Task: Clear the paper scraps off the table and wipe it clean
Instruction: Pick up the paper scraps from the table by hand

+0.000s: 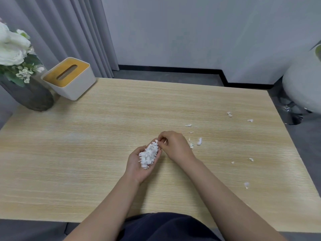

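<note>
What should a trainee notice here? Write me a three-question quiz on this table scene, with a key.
1. True or false: the left hand is cupped palm up, holding a pile of paper scraps.
2. Which side of the table still has loose scraps on it? A) the person's left B) the person's right C) both sides
3. Fill in: the box with the slotted wooden lid at the far left corner is a ____ box.

Key: 1 true; 2 B; 3 tissue. The right hand is adding a scrap to the pile.
</note>
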Available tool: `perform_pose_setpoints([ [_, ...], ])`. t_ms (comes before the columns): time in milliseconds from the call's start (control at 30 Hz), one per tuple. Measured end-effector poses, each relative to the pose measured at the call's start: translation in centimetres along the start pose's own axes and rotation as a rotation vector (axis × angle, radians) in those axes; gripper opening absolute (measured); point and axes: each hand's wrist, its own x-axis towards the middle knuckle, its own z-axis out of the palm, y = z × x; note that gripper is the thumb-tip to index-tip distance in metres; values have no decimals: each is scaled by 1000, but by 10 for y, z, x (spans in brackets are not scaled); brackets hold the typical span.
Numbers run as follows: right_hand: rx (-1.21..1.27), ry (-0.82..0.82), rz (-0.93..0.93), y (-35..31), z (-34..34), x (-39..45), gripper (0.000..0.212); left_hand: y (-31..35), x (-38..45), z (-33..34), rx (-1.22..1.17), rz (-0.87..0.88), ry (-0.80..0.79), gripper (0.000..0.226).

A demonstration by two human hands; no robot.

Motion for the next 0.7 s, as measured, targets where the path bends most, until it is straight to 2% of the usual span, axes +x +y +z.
perform_pose_setpoints([
  [33,-24,-6,-8,1,0,-1,13,-2,-1,1,4,-1,-21,36],
  [133,-63,-38,-25,4,-2,-6,19,-6,2,0,-45,3,-76,58],
  [167,-59,-46,-24,6,-3,-7,21,-8,2,3,-41,-5,-89,55],
  [233,-44,-42,-19,12,-7,-10,23,-14,5,9,-11,0,-40,27],
  [333,30,9,9,24,-17,-12,23,-20,15,12,-9,2,4,34],
  [567,118,162,162,72,-59,2,18,-28,28,30,84,-31,-52,34],
  [700,59,188,257,113,-77,31,15,-28,34,41,72,-31,-36,35],
])
